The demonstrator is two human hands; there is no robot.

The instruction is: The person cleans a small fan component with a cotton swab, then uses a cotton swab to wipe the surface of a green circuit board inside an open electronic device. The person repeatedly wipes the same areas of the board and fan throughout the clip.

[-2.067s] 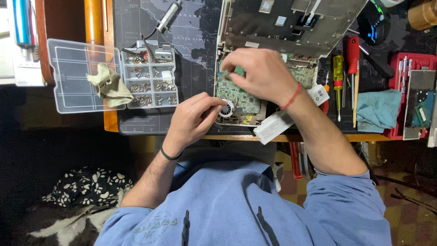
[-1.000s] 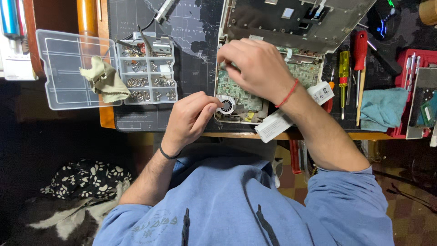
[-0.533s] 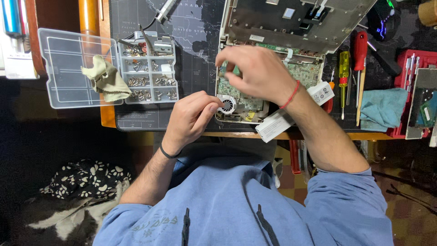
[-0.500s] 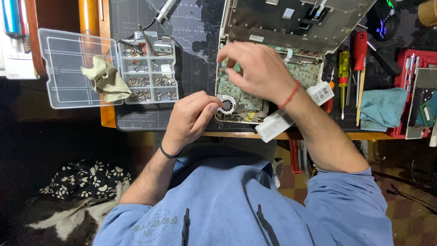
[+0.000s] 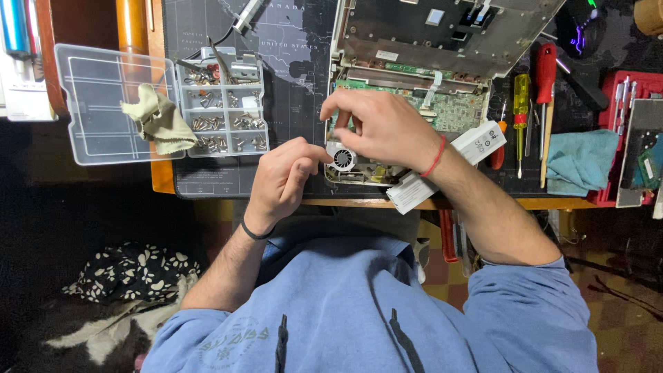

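Since 0.5 s ago the right hand [image 5: 387,128] has lifted its fingertips off the green circuit board [image 5: 452,110], pinching something too small to tell. The left hand [image 5: 283,181], fingers curled, still touches the small round fan [image 5: 343,159], which sits at 6 o'clock inside the open laptop [image 5: 414,83]. The screw box [image 5: 221,103] lies at 9 o'clock.

This looks like a little fix-it workshop at home. The counter [image 5: 228,192] holds an opened-up laptop [image 5: 414,76], a clear box of screws [image 5: 221,103], screwdrivers [image 5: 521,103] and a red tool tray [image 5: 615,117].
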